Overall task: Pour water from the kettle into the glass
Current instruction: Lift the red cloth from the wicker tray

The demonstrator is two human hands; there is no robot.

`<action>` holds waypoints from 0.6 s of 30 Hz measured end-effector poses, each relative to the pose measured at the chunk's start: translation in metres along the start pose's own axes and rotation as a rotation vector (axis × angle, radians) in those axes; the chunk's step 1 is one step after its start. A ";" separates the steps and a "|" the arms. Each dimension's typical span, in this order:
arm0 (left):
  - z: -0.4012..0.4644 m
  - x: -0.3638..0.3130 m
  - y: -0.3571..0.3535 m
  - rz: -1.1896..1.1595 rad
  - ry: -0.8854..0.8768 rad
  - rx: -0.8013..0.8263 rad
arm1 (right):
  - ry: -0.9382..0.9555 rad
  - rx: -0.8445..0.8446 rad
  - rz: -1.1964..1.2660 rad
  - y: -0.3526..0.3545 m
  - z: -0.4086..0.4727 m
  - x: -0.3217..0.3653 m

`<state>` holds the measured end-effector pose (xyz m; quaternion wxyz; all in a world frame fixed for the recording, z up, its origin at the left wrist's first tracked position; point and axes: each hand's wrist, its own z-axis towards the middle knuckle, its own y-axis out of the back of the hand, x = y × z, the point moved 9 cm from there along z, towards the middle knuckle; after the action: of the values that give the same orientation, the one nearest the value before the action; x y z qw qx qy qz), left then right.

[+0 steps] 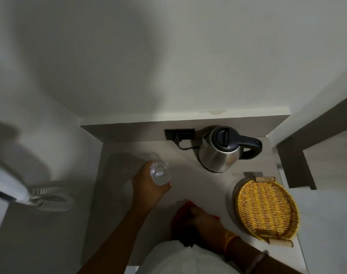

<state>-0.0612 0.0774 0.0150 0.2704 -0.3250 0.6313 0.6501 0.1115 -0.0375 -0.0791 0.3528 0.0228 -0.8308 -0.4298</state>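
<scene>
A steel kettle with a dark lid and handle stands upright at the back of the pale counter, its handle pointing right. My left hand grips a clear glass left of the kettle; I cannot tell whether it rests on the counter. My right hand is closed on a red cloth at the counter's front edge. The kettle's cord runs to a black wall socket.
A round woven basket with wooden handles sits at the counter's right side. A white coiled cord and a blurred white object lie on the lower surface to the left. Walls close in behind and on the right.
</scene>
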 end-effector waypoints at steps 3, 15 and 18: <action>-0.008 0.004 -0.018 -0.002 0.023 0.029 | -0.221 -0.177 0.129 0.029 -0.033 -0.028; -0.025 0.016 -0.068 0.019 0.046 0.168 | -0.866 -0.797 0.102 0.125 -0.175 -0.142; -0.027 0.019 -0.073 0.019 0.044 0.159 | -0.952 -0.622 0.084 0.100 -0.170 -0.169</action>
<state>-0.0153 0.0534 -0.0466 0.2753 -0.3110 0.6897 0.5931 0.3681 -0.0355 -0.0365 -0.0534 -0.3112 -0.7327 -0.6028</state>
